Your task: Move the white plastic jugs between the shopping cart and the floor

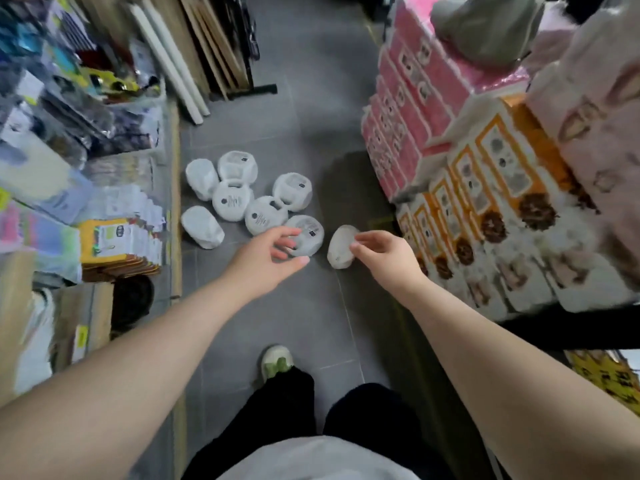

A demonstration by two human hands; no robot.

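Straight ahead, at twelve o'clock from the person's shoe (277,362), eight white jugs lie in a loose bunch on the grey floor (311,116). Both bare arms are stretched out over them.

The left hand (273,251) hovers at the round jug (306,233) on the near edge of the bunch. Its fingers are spread and gently bent, thumb well apart from them, closed on nothing. Whether the fingertips touch the jug, I can't tell.

At three o'clock of it is the right hand (384,252), fingers loosely curled. Thumb and forefinger sit right at the rim of the side jug (337,252), which lies on its own just beside the round jug. Pinching it or only brushing it? I can't tell from here.

The other six jugs (232,200) lie further out, at eleven o'clock of the left hand, several touching one another and some with labels up.

At two o'clock stands a stack of pink packs (408,109), with orange-and-white packs (485,188) below it. At nine o'clock there's a crowded shelf (114,209) of packets, and white rolls (173,60) lean at eleven.
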